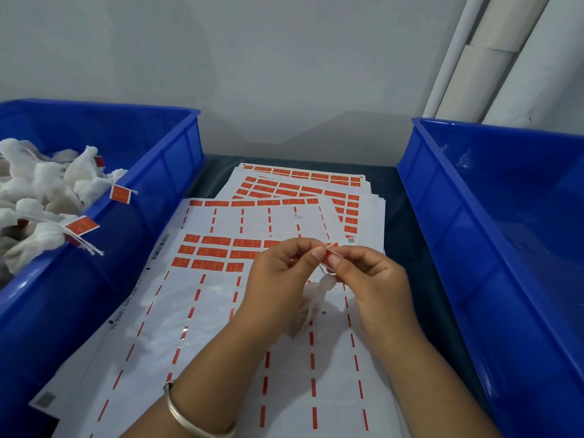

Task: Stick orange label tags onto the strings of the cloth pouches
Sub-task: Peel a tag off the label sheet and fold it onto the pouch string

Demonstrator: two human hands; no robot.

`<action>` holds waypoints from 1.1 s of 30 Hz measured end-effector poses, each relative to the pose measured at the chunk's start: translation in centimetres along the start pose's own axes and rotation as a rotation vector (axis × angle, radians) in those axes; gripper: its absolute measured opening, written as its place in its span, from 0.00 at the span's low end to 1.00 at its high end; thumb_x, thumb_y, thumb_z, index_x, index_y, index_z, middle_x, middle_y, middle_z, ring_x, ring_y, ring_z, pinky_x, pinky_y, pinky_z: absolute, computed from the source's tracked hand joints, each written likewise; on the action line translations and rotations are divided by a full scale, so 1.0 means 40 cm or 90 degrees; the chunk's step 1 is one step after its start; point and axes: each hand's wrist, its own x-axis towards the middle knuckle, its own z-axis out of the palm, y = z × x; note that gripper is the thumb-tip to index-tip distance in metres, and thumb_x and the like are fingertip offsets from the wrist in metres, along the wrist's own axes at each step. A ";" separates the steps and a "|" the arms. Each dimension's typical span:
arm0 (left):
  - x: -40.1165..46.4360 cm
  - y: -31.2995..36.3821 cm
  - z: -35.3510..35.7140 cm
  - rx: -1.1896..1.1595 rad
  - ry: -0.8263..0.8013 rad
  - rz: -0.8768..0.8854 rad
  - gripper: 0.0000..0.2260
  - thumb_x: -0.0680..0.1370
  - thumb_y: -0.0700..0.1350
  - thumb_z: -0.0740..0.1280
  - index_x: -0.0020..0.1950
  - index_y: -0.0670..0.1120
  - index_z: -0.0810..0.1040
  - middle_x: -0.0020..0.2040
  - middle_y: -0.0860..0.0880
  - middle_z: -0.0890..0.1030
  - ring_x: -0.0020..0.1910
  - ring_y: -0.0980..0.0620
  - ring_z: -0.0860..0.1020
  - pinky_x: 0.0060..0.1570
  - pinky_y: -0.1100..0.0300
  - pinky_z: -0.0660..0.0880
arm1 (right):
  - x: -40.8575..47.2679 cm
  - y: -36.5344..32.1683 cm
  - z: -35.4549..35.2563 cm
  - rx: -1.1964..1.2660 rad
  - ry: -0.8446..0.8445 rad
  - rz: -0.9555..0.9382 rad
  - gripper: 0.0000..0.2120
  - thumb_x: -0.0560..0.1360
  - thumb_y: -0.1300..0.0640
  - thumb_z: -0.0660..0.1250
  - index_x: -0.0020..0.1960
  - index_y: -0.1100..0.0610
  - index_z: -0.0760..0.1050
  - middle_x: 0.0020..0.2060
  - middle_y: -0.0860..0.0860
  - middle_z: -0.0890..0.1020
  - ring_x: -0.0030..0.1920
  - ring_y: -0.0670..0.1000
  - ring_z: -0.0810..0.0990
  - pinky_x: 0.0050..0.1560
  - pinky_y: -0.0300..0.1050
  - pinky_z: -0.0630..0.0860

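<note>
Both hands are raised over the label sheets, fingertips meeting. The left hand and right hand each pinch 1 orange label tag between thumb and forefinger; the tag is folded at the string, which is mostly hidden by the fingers. 1 white cloth pouch hangs below the pinch, between the 2 wrists.

1 silver bangle on the left wrist.

2 blue bins: the left bin holds a heap of white pouches, count not readable; 3 tagged strings drape over its near rim. The right bin shows only its blue floor.

Label sheets lie overlapped between the bins, at least 4. Nearest sheet: 3 rows of orange labels left, the rest peeled.
</note>
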 end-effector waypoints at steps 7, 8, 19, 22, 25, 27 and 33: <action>0.005 -0.021 0.002 0.119 -0.075 -0.020 0.06 0.69 0.55 0.71 0.44 0.59 0.77 0.42 0.64 0.79 0.43 0.62 0.77 0.33 0.75 0.69 | 0.011 -0.002 -0.016 0.105 0.082 0.051 0.05 0.70 0.54 0.71 0.40 0.45 0.83 0.44 0.44 0.85 0.45 0.48 0.84 0.42 0.40 0.80; 0.003 -0.028 0.006 0.174 -0.093 -0.015 0.07 0.69 0.54 0.72 0.43 0.59 0.77 0.43 0.64 0.78 0.43 0.62 0.76 0.31 0.76 0.69 | 0.012 -0.003 -0.018 0.125 0.089 0.061 0.04 0.70 0.54 0.71 0.40 0.45 0.83 0.44 0.45 0.85 0.45 0.48 0.85 0.41 0.40 0.80; 0.010 -0.051 0.001 0.205 -0.076 -0.016 0.06 0.72 0.51 0.69 0.35 0.59 0.78 0.29 0.65 0.77 0.35 0.67 0.75 0.26 0.78 0.67 | 0.025 0.003 -0.037 0.188 0.133 0.087 0.05 0.71 0.54 0.71 0.47 0.52 0.81 0.43 0.46 0.86 0.42 0.45 0.85 0.34 0.34 0.78; 0.015 -0.053 0.001 0.206 -0.041 -0.023 0.03 0.71 0.52 0.69 0.39 0.58 0.81 0.31 0.67 0.76 0.34 0.62 0.77 0.26 0.78 0.68 | 0.029 0.013 -0.037 0.149 0.149 0.078 0.07 0.70 0.51 0.71 0.47 0.50 0.81 0.43 0.43 0.85 0.42 0.44 0.84 0.34 0.33 0.78; 0.022 -0.060 -0.006 0.201 0.007 -0.018 0.03 0.70 0.54 0.68 0.37 0.60 0.80 0.32 0.71 0.74 0.36 0.64 0.76 0.29 0.75 0.68 | 0.025 0.021 -0.027 0.118 0.141 0.067 0.12 0.65 0.47 0.71 0.46 0.49 0.82 0.42 0.41 0.85 0.42 0.43 0.84 0.33 0.32 0.77; 0.031 -0.068 -0.013 0.200 0.055 -0.016 0.05 0.71 0.53 0.68 0.44 0.57 0.82 0.37 0.70 0.74 0.39 0.62 0.75 0.35 0.72 0.68 | 0.024 0.035 -0.019 0.092 0.135 0.068 0.08 0.67 0.49 0.72 0.46 0.48 0.82 0.41 0.40 0.85 0.40 0.42 0.83 0.32 0.31 0.76; 0.049 -0.072 -0.024 0.201 0.151 -0.013 0.05 0.72 0.52 0.68 0.48 0.57 0.79 0.41 0.66 0.76 0.39 0.64 0.75 0.35 0.75 0.66 | 0.013 0.081 0.008 -0.083 0.103 0.051 0.05 0.73 0.50 0.70 0.47 0.41 0.79 0.45 0.37 0.83 0.42 0.40 0.82 0.38 0.33 0.80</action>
